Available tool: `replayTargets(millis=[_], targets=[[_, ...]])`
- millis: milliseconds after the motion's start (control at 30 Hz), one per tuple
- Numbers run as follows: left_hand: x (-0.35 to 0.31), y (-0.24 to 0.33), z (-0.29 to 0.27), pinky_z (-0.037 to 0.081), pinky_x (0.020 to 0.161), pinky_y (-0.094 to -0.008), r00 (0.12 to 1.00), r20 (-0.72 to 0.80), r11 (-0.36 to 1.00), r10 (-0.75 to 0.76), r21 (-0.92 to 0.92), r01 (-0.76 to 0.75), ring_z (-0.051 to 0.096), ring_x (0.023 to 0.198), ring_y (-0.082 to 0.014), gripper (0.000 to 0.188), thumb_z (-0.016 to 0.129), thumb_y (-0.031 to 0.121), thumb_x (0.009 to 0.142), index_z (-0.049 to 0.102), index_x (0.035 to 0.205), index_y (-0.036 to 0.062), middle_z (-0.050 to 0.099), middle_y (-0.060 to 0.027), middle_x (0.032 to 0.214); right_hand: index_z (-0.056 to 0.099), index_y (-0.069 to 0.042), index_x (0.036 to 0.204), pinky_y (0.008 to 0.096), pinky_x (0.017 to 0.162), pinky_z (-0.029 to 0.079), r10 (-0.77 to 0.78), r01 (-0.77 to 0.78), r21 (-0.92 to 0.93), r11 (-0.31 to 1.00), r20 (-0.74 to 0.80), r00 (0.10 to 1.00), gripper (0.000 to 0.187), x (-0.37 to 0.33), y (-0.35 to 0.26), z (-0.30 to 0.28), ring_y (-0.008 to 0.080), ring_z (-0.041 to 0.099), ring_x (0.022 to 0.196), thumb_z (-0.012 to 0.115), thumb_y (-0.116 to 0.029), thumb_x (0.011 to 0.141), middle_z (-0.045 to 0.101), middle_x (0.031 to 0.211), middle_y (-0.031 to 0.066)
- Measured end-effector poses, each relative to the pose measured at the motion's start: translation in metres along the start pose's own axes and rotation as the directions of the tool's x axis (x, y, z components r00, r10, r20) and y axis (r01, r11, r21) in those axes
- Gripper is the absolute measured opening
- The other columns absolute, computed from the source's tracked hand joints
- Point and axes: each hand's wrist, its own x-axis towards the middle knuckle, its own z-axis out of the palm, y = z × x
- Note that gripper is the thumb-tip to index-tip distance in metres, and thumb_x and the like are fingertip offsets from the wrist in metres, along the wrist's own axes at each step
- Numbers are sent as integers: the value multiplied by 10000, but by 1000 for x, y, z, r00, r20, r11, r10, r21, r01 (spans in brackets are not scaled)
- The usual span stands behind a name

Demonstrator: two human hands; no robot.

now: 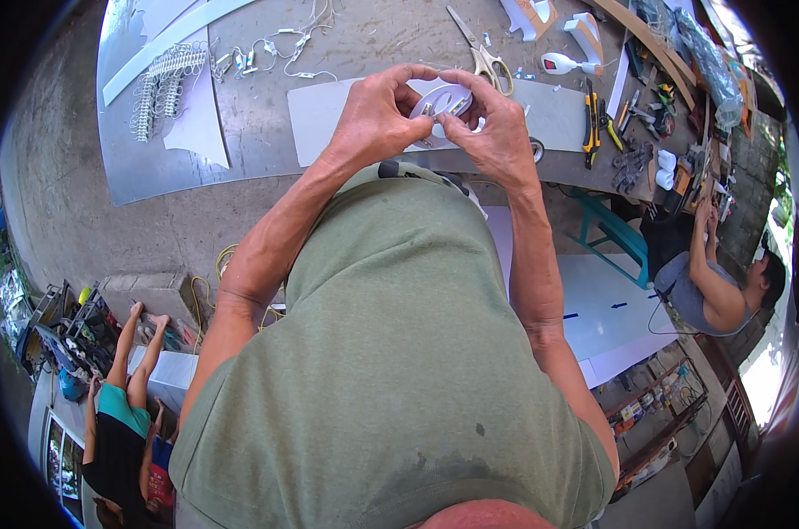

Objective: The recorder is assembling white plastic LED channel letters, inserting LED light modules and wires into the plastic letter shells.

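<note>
Above the near edge of the metal-topped table, both my hands are raised close together. They hold a small white, rounded hollow piece (455, 91) with a raised rim and small white parts inside it. My left hand (373, 113) grips its left side, thumb and fingers curled round the edge. On the other side my right hand (498, 132) holds it the same way, the two thumbs almost meeting at the near edge. The fingers hide part of the piece. Under the hands lies a pale flat sheet (316, 115). Scissors (483, 60) with beige handles rest just beyond.
Strung white LED modules (267, 55) and a bundle of them (166, 81) lie left. A white bottle (565, 63), white hollow shapes (585, 37), a yellow utility knife (589, 123) and a tape roll (537, 151) lie right. A person (708, 278) works beside the table's right end.
</note>
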Motion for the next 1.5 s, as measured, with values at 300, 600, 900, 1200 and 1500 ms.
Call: replayTargets(millis=[300, 600, 900, 1200, 1500], targets=[[0, 0, -5, 587, 755, -302, 998, 35, 998, 45, -48, -44, 697, 812, -154, 575, 723, 16, 791, 567, 1343, -15, 719, -120, 921, 641, -24, 1261, 265, 597, 520, 21, -18, 69, 997, -40, 999, 480, -3, -2, 0, 89, 603, 648, 743, -64, 793, 677, 792, 55], [-1, 3, -7, 587, 775, -312, 994, 89, 997, 65, -54, -61, 697, 839, -161, 601, 730, 30, 809, 544, 1380, 14, 716, -115, 929, 639, -21, 1268, 258, 603, 524, 19, -17, 59, 998, -37, 999, 492, -4, -2, -3, 88, 615, 667, 746, -63, 789, 681, 804, 55], [0, 1, -3, 593, 747, -310, 994, 56, 995, 94, -23, -93, 701, 798, -159, 581, 731, 26, 812, 553, 1365, 4, 717, -113, 901, 641, -38, 1271, 269, 591, 514, 3, -1, 52, 999, -54, 999, 503, -4, -2, 0, 91, 594, 644, 751, -67, 782, 667, 791, 45], [-1, 0, 0, 591, 741, -303, 999, 13, 999, 37, -21, -37, 697, 781, -149, 560, 713, 17, 797, 571, 1337, -19, 715, -104, 884, 643, -45, 1285, 257, 592, 491, 40, -41, 146, 988, 12, 999, 487, -6, 9, -5, 86, 565, 652, 757, -100, 815, 654, 796, 33], [0, 1, 0, 569, 721, -281, 1000, 10, 1000, 26, 14, -27, 680, 767, -128, 563, 701, 30, 782, 579, 1330, -16, 710, -93, 869, 648, -39, 1285, 269, 601, 501, 23, -23, -1, 1000, 17, 1000, 476, -6, -5, -7, 97, 572, 653, 728, -83, 818, 673, 830, 57]])
